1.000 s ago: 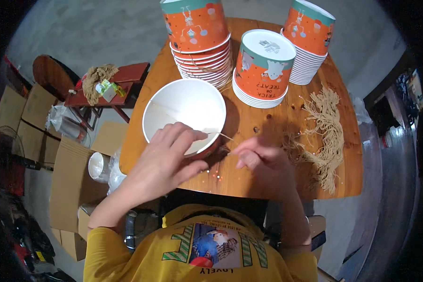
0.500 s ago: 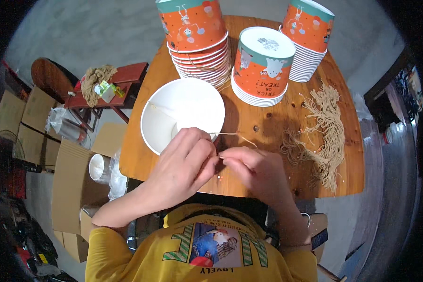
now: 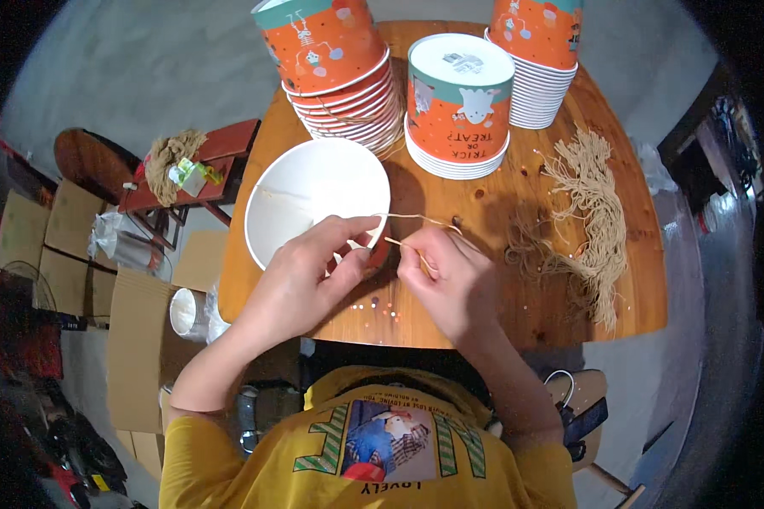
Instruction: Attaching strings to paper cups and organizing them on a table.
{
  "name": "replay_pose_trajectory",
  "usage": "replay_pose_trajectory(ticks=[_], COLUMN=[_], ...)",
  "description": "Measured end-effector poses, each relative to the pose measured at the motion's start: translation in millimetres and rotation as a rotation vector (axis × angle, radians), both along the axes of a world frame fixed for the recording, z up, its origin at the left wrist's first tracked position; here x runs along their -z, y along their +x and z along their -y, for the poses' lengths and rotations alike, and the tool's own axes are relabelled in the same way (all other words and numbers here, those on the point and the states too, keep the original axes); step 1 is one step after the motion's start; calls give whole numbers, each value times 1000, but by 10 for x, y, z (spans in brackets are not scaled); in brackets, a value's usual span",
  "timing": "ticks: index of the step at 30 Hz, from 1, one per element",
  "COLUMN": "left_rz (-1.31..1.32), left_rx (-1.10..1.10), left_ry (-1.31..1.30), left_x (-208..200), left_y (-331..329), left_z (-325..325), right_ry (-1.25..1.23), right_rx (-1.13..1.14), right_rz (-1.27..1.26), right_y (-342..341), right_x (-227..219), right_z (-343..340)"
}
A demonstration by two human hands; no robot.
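Note:
A white-lined paper bucket (image 3: 272, 182) lies tipped with its open mouth toward me; a short piece of cord crosses its inner wall. My left hand (image 3: 310, 267) grips the near right rim, thumb and fingers closed on it. From that spot on the rim a thin tan cord (image 3: 416, 216) runs right and loops down to my right hand (image 3: 454, 284). The right thumb and forefinger pinch this cord, and its short free end pokes out toward the rim. Beyond the right hand, a tangled bundle of tan cords (image 3: 598, 233) lies on the wooden table (image 3: 484, 204).
Upside-down orange and green paper buckets stand in a left stack (image 3: 331, 51), a middle stack (image 3: 460, 110) and a right stack (image 3: 535, 51). Tiny white bits dot the table's near edge. On the left are a red bench (image 3: 229, 140) with more cord and open cardboard boxes (image 3: 136, 339).
My hands have drawn slightly apart. The right one now pinches the cord's end beside the rim, and the left fingers have opened out around the rim. The view has shifted a little.

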State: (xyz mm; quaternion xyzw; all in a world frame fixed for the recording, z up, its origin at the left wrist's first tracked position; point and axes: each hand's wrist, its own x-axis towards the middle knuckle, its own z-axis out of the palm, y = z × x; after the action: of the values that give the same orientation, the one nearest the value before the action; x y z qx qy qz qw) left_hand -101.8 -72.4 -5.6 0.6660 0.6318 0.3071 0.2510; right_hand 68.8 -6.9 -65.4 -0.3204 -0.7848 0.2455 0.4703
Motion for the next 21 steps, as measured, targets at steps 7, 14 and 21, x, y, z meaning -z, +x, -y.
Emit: replay_pose_trajectory(ticks=[7,14,21], left_rz=[-19,-33,99], left_rx=[-1,5,52], left_ry=[-11,-38,-100], left_x=[-21,-46,-84], left_y=[2,9,-64], left_z=[6,4,-117], right_ry=[-18,-35,-42], right_rx=[-27,-12,-30], right_rz=[-28,-44,-31], right_y=[-45,-118,-165], right_x=[17,48,25], right_z=[-16,-32,-39])
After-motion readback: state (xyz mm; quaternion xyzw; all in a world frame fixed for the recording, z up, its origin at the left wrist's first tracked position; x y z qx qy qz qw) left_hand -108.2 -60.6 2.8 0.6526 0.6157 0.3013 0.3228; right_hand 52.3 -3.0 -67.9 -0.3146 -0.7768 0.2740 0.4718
